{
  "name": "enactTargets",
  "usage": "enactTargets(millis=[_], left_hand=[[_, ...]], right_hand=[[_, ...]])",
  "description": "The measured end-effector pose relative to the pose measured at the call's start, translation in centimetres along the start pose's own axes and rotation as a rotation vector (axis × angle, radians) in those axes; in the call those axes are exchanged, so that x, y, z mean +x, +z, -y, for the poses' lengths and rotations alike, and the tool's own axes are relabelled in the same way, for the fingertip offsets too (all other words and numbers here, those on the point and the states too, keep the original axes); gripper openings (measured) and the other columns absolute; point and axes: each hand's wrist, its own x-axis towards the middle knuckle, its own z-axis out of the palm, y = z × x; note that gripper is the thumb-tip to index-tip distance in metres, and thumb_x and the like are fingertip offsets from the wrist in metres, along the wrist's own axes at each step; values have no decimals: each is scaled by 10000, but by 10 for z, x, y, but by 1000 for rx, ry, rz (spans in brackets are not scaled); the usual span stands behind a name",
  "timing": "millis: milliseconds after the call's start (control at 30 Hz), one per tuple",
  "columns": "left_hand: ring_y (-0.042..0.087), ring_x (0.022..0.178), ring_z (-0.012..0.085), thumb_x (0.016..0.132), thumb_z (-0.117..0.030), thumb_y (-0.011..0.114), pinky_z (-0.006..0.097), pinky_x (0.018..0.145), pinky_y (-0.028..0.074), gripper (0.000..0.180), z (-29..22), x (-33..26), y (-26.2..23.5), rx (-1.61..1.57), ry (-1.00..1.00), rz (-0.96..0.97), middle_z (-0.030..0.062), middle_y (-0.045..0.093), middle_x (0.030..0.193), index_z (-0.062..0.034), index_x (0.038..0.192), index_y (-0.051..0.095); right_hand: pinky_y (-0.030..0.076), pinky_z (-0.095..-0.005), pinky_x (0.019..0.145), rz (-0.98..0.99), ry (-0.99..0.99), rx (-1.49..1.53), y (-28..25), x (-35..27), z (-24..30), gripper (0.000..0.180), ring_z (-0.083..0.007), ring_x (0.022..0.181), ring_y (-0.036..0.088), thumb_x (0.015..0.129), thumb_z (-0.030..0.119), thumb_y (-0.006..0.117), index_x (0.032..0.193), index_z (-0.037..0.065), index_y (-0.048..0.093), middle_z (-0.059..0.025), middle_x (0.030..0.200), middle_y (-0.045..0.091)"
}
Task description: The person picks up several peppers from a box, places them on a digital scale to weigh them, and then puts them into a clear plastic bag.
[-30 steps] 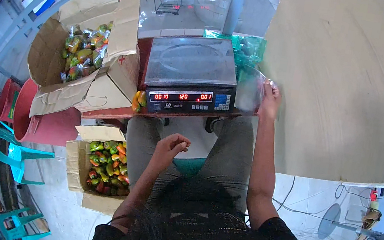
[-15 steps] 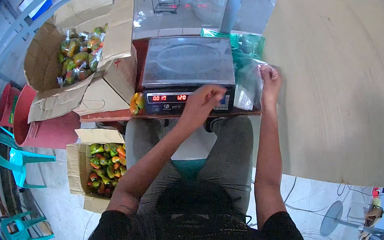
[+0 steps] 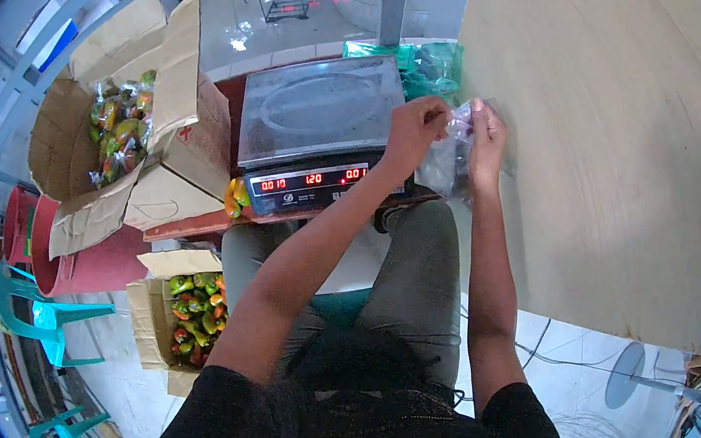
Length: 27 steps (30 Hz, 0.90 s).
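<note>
A clear plastic bag [image 3: 461, 125] is stretched between my two hands, just right of the digital scale [image 3: 316, 114]. My left hand [image 3: 414, 134] pinches its left side near the scale's right edge. The fingers of my right hand [image 3: 487, 142] are closed on the other side of it, thumb up. The scale's steel plate carries nothing, and red digits glow on its front panel. Beside the scale's left front corner lie a few orange and yellow peppers [image 3: 236, 195]. More clear plastic [image 3: 437, 170] lies below my hands, partly hidden by them.
At the left, an open cardboard box [image 3: 73, 137] contains bagged peppers. A lower box [image 3: 149, 325] on the floor holds loose green and red peppers. Green plastic [image 3: 432, 68] lies behind the scale. A large tan board [image 3: 618, 187] fills the right side. Teal chairs [image 3: 49, 324] stand left.
My left hand has moved from the scale's front panel up and right to the plastic bag. My right hand stays on the bag. The view has shifted slightly.
</note>
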Motion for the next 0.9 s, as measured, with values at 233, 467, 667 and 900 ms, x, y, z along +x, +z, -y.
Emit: enactTargets(millis=[233, 467, 667, 900], left_hand=[[562, 550, 113, 813, -127, 571, 243, 512, 465, 97, 25, -2, -27, -261, -267, -243, 27, 575, 659, -34, 788, 576], [539, 650, 108, 824, -175, 574, 245, 589, 448, 113, 23, -27, -61, -605, -335, -207, 13, 563, 752, -71, 868, 581], [511, 793, 119, 833, -156, 543, 251, 699, 429, 202, -6, -87, -104, -973, -365, -260, 15, 539, 881, -64, 1012, 522], [532, 874, 141, 852, -135, 506, 257, 698, 456, 195, -26, -175, -140, -1178, -425, -428, 48, 547, 996, -64, 1033, 507]], right_hand=[[339, -210, 476, -265, 10, 190, 5, -11, 15, 244, -44, 544, 416, 896, 240, 458, 767, 49, 540, 41, 621, 474], [383, -202, 484, -434, -12, 375, 33, -3, 15, 161, -49, 588, 457, 889, 93, 437, 790, 33, 550, 17, 696, 512], [449, -314, 546, -415, -320, -239, 28, 32, -33, 166, -205, 643, 552, 783, -19, 439, 899, -18, 557, -104, 772, 571], [455, -429, 648, 140, -267, -1173, 25, 29, -104, 190, -328, 804, 572, 707, 20, 493, 872, 10, 587, -199, 876, 568]])
